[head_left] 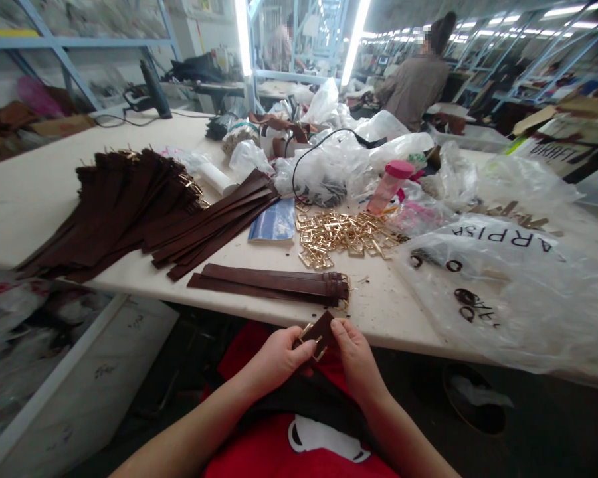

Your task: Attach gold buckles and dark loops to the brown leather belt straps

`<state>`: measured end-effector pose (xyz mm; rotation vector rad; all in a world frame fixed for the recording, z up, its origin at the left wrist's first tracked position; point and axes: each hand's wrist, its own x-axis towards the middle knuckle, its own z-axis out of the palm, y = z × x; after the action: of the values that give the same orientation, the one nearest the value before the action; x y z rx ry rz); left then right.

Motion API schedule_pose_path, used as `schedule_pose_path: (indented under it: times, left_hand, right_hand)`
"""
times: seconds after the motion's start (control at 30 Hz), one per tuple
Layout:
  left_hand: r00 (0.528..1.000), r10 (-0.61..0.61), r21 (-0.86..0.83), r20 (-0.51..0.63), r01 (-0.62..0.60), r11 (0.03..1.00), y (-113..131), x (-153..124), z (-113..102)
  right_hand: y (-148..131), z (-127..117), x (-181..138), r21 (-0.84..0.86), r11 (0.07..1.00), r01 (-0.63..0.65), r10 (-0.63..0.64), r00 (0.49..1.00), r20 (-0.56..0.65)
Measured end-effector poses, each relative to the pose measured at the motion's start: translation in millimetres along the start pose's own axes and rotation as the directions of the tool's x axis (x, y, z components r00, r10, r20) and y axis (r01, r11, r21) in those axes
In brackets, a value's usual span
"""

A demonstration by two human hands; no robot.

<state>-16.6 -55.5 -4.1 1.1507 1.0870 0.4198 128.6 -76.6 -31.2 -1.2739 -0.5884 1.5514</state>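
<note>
Just off the table's front edge, my left hand (pixel 285 355) is closed around a gold buckle (pixel 319 353) at the end of a dark brown leather strap (pixel 323 326). My right hand (pixel 353 352) pinches the strap's upper corner between thumb and fingers. The rest of this strap is hidden behind my hands. On the table just beyond lies a small stack of brown straps (pixel 269 284), with gold buckles at its right end. Farther back is a loose pile of gold buckles (pixel 343 236).
More brown straps lie in a fan (pixel 219 222) and a large heap (pixel 124 199) at left. A blue-and-white packet (pixel 273 220), a pink-lidded bottle (pixel 389 188) and clear plastic bags (pixel 503 292) are on the table (pixel 379 312). Another person (pixel 416 83) works in the background.
</note>
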Motion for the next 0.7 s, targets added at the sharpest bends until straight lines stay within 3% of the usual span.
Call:
schedule_pose_path:
  times: [0.33, 0.47, 0.57, 0.7]
  left_hand:
    - [0.999, 0.052, 0.023, -0.011, -0.052, 0.998, -15.4, -0.5, 2.2]
    - [0.998, 0.058, 0.035, -0.011, -0.057, 0.998, -18.4, -2.2, 3.4]
    - [0.998, 0.067, 0.045, -0.020, -0.066, 0.997, -15.2, -3.7, 3.8]
    - [0.992, 0.104, 0.102, -0.066, -0.097, 0.990, -7.7, -4.4, 3.1]
  right_hand:
    - [-0.1, -6.6, -5.7, 0.038, 0.993, -0.115, 0.107, 0.977, 0.184]
    - [3.8, -8.2, -7.4, 0.030, 0.992, -0.119, 0.111, 0.973, 0.201]
    - [7.2, -7.3, -8.1, 0.001, 0.998, -0.069, 0.068, 0.982, 0.177]
    - [11.9, -5.3, -4.5, -0.090, 0.992, 0.094, -0.082, 0.989, 0.122]
